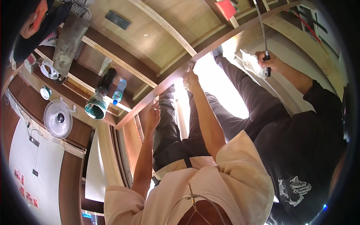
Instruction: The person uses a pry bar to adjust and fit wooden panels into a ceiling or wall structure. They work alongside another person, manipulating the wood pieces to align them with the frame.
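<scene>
My right hand [192, 81] is closed around a small whitish wad or roll [186, 86], too small to name. It is held against the face of the long brown wooden edge board [173, 74] of the framework. Lower and to the left, my left hand [153, 117] is raised beside the same board's lower stretch. Its fingers are curled together near the wood, and what they pinch, if anything, is hidden. To my right a co-worker's hand [273, 62] grips a black-handled tool [267, 63] with a long metal rod, beside a crumpled white sheet [252, 64].
On the framework sit a green-stained pot [96, 108], a dark bottle [106, 83], a clear water bottle [119, 91] and a dark block [117, 19]. A fan [58, 119] stands at left. Another person's hand [33, 24] holds an orange thing at upper left.
</scene>
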A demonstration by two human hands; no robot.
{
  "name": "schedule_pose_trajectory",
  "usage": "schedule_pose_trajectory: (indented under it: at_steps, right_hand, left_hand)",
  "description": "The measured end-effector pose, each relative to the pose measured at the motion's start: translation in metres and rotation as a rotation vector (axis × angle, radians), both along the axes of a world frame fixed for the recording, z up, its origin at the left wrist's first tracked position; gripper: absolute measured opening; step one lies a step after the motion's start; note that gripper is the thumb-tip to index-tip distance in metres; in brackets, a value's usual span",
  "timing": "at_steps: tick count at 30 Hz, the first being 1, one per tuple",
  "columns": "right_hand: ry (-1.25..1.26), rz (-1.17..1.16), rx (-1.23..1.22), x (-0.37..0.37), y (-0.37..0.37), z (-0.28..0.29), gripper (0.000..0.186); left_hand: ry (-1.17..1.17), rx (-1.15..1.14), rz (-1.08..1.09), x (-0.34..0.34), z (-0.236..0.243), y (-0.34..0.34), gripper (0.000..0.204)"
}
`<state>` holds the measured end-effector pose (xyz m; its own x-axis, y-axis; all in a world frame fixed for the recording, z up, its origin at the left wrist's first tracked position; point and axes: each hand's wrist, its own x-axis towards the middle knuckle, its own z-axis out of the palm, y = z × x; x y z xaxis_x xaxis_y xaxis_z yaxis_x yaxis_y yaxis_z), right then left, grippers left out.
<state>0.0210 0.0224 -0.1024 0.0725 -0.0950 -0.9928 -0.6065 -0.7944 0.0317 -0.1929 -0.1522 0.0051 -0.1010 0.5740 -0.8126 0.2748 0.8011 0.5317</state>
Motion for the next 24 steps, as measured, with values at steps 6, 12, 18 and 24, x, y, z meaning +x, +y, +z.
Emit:
schedule_pose_trajectory:
  at_steps: [6,12,18,24]
  right_hand:
    - [-0.035,0.048,0.143,0.05,0.022,-0.018,0.03]
    - [-0.033,0.044,0.177,0.029,0.023,0.022,0.026]
    - [-0.057,0.008,0.098,0.044,0.037,0.019,0.03]
    - [-0.023,0.008,0.125,0.049,0.046,0.012,0.032]
  left_hand:
    - [-0.031,0.0,-0.087,-0.003,-0.019,0.006,0.04]
    - [0.049,0.091,-0.077,0.002,-0.012,0.008,0.035]
    - [-0.041,0.071,-0.034,0.008,-0.014,0.015,0.033]
    - [-0.051,0.175,-0.104,0.015,-0.027,0.019,0.034]
